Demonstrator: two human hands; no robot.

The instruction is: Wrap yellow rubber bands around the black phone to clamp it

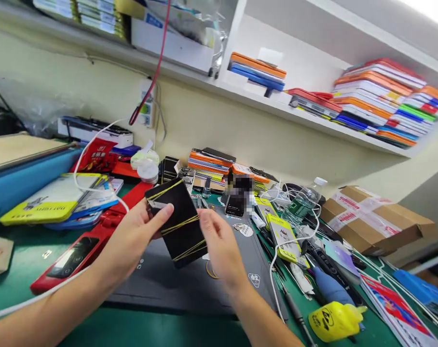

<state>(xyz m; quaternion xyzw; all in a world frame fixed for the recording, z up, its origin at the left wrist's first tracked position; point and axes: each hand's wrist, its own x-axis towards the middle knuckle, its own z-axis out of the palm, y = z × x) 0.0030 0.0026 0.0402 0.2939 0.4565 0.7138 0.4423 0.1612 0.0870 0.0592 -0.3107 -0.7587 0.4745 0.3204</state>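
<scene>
I hold a black phone (179,219) bound with several yellow rubber bands, lifted above a dark work mat (190,284). My left hand (134,236) grips its upper left corner, thumb across the face. At the phone's right edge, my right hand (221,243) pinches it with the fingertips. The phone is tilted, with its long side running down to the right.
On the green bench sit a red phone box (72,260), a yellow package (50,200), a yellow bottle (333,320), a water bottle (302,200), a cardboard box (374,219) and white cables. Stacks of coloured boxes (381,99) fill the wall shelf.
</scene>
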